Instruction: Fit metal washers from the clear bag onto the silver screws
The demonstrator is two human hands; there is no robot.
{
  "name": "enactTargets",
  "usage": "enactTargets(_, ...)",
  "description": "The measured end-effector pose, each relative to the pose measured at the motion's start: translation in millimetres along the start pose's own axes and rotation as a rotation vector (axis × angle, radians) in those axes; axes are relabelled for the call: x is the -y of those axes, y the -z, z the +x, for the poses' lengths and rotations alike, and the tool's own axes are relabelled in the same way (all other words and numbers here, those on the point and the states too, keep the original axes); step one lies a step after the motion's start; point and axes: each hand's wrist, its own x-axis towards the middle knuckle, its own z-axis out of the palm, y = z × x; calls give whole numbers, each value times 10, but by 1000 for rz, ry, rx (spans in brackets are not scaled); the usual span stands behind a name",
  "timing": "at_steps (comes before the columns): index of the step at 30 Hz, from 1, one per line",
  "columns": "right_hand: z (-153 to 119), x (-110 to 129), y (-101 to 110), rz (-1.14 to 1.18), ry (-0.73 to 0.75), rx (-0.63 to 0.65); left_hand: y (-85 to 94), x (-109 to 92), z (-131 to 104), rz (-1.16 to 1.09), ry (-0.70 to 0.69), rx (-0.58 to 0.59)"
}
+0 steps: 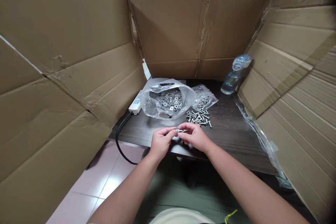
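Near the front edge of the dark table (pixel 225 138), my left hand (pixel 162 142) and my right hand (pixel 195 136) meet fingertip to fingertip. Between them is a small metal screw (pixel 179 131) with what looks like a washer on it, pinched by the fingers of both hands. Just beyond my hands lies a loose pile of metal screws (pixel 199 117). Behind and to the left of that pile, an open clear plastic bag (pixel 152 110) holds many flat metal washers (pixel 170 99). A smaller clear bag (pixel 210 98) with more screws touches its right side.
A water bottle (pixel 230 80) stands at the back right. At the left are a white power strip (pixel 135 104) and its black cable (pixel 118 140), which hangs over the table edge. Cardboard walls (pixel 170 28) enclose the table at the left, back and right.
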Motion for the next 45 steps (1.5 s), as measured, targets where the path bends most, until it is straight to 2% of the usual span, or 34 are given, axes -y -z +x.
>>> enactTargets(4, 24, -29, -16, -85, -6, -24, -6, -1, 2, -1, 7, 30)
enactTargets(8, 24, -35, -12, 6, -34, -115, -6, 11, 10, -40, 31, 9)
enactTargets(14, 9, -15, 2, 9, 0, -18, -10, -7, -6, -21, 17, 3)
enactTargets(18, 47, -56, -26, -109, -18, -50, -18, -6, -7, 3, 9, 29)
enactTargets(21, 43, -47, -22, -53, -27, -104, -16, 9, 6, -37, 31, 19)
enactTargets(26, 4, 8, -1, 6, 7, -9, 8, 17, 17, -70, 44, 37)
enactTargets(32, 30, -35, -39, -156, 13, -45, 20, -19, 16, -53, 91, 103)
enactTargets(34, 27, -32, -32, -89, 0, -58, 14, -26, 19, -65, 91, 89)
enactTargets(39, -5, 13, 6, 46, 2, 21, 21, -14, 14, -58, 85, 67)
enactTargets(45, 18, -41, -43, -146, 31, 15, 20, -23, -27, 47, 9, 85)
